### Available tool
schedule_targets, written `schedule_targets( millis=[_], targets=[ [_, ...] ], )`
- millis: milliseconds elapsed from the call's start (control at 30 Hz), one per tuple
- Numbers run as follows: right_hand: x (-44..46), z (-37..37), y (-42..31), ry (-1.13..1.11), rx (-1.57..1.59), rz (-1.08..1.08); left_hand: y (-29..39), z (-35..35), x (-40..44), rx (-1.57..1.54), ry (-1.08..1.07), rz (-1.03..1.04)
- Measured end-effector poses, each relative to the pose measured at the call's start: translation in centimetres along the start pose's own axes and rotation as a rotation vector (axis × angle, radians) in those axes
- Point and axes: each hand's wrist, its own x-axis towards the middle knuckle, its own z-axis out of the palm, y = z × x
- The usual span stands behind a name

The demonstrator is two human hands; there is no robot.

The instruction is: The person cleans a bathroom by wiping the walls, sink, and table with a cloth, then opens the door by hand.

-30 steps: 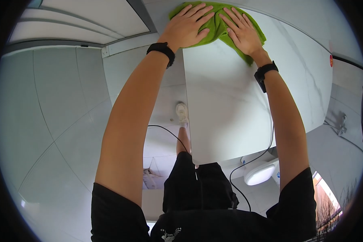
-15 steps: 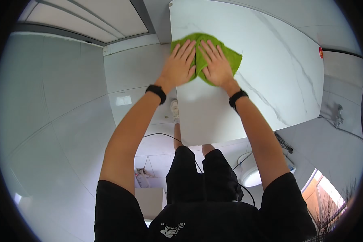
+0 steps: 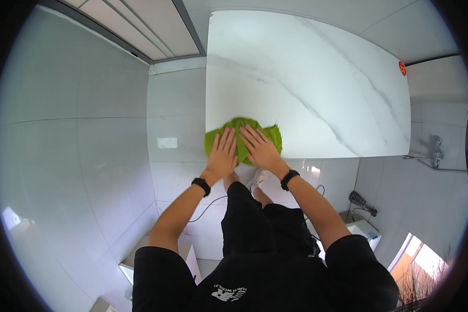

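A green cloth (image 3: 239, 125) lies bunched at the near left corner of a white marble-patterned tabletop (image 3: 307, 78), reaching to its front edge. My left hand (image 3: 223, 154) rests flat on the cloth's left half, fingers stretched forward. Beside it, my right hand (image 3: 261, 151) presses on the right half, its fingers also extended and slightly apart. Neither hand grips the cloth; both palms cover its near part. Each wrist wears a black band.
A round red sticker (image 3: 402, 68) marks the table's right edge. On the right wall is a metal tap fixture (image 3: 438, 151). A framed panel (image 3: 145, 26) stands at upper left. A thin cable (image 3: 208, 208) runs near my legs, and a white shoe (image 3: 258, 178) shows below the table edge.
Both hands and the green cloth have moved from the table's far side back toward my body, to the near edge. The view has shifted, and more of the far tabletop shows.
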Motion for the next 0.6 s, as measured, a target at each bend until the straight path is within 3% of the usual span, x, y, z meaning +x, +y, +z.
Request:
schedule_targets(
  millis=[267,600],
  targets=[
    [-11.1,-2.8,5.6,-0.089,-0.059,0.087,8.9,1.2,2.1,-0.149,0.034,0.086],
    [-13.1,-4.1,11.7,-0.005,-0.111,0.19,9.4,0.1,10.3,-0.12,0.055,0.213]
  ],
)
